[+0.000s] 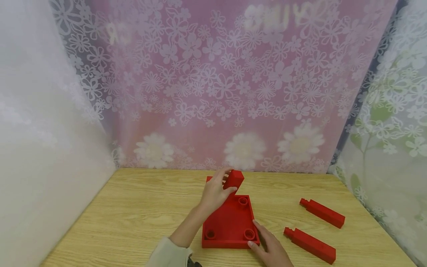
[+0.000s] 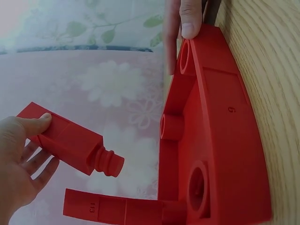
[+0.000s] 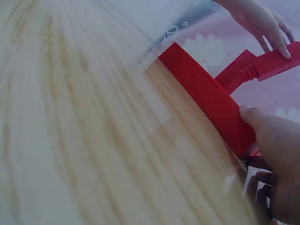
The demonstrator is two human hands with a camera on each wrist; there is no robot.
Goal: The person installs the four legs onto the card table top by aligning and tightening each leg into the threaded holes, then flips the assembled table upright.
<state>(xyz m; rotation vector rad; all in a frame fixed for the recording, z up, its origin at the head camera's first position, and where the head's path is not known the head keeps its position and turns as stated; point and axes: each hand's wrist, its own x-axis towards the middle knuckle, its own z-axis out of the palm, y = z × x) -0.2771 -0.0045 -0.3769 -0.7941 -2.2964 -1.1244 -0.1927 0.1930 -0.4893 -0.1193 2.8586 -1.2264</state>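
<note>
A red square toy base (image 1: 229, 217) with raised walls and round corner sockets lies on the table. My left hand (image 1: 215, 191) holds a red square-sided leg (image 2: 70, 138) above its far part, thumb on one face and fingers on the other. The leg is tilted, and its ringed peg points down toward the base in the left wrist view. Another red leg (image 2: 112, 207), marked with small raised characters, stands in a socket; my left hand mostly hides it in the head view. My right hand (image 1: 271, 247) grips the near right corner of the base, thumb on the near wall.
Two more red legs lie to the right on the wooden table (image 1: 150, 207), one farther back (image 1: 323, 213) and one nearer (image 1: 311, 244), ringed ends pointing left. Flowered curtains (image 1: 233, 92) hang behind the table and along its sides.
</note>
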